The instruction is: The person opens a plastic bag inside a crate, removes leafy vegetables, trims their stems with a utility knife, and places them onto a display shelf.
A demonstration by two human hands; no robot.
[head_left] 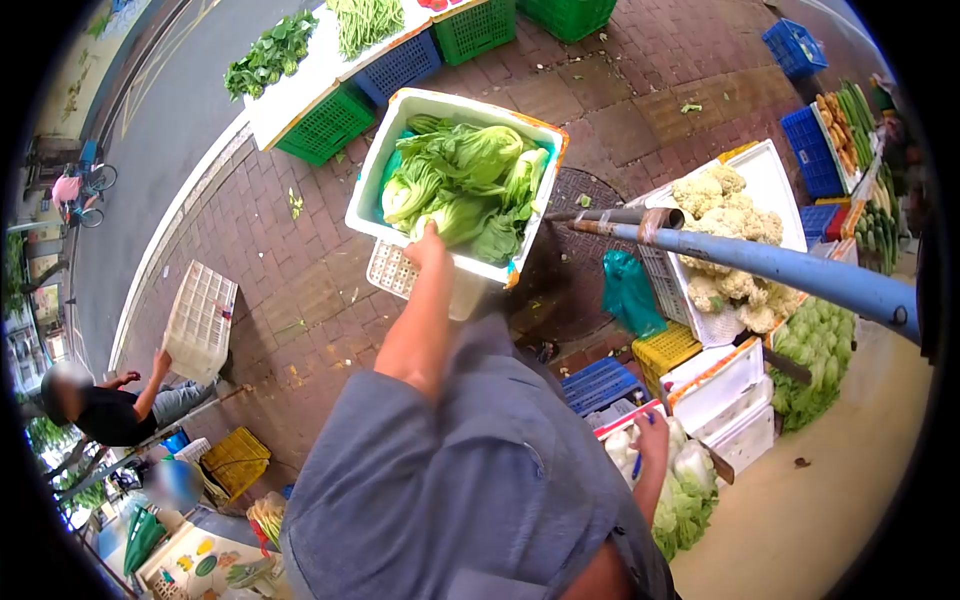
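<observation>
My left hand (430, 250) is at the near rim of a white foam box (376, 185), closed over it, with one digit reaching inside against the leafy mustard greens (465, 165). The other fingers are mostly hidden. The greens lie heaped on a teal plastic liner. Down at the right, my right hand (652, 440) is closed round a slim blue pen (637, 466). It hovers over or beside a box of napa cabbages (692, 465); contact cannot be told.
Cauliflowers (730, 215) fill a box at right, where a blue pole (790, 268) crosses the view. A teal bag (630, 293) hangs nearby. Green crates (325, 125) support vegetables at the top. At left, another person (125, 405) holds a pale crate (200, 320).
</observation>
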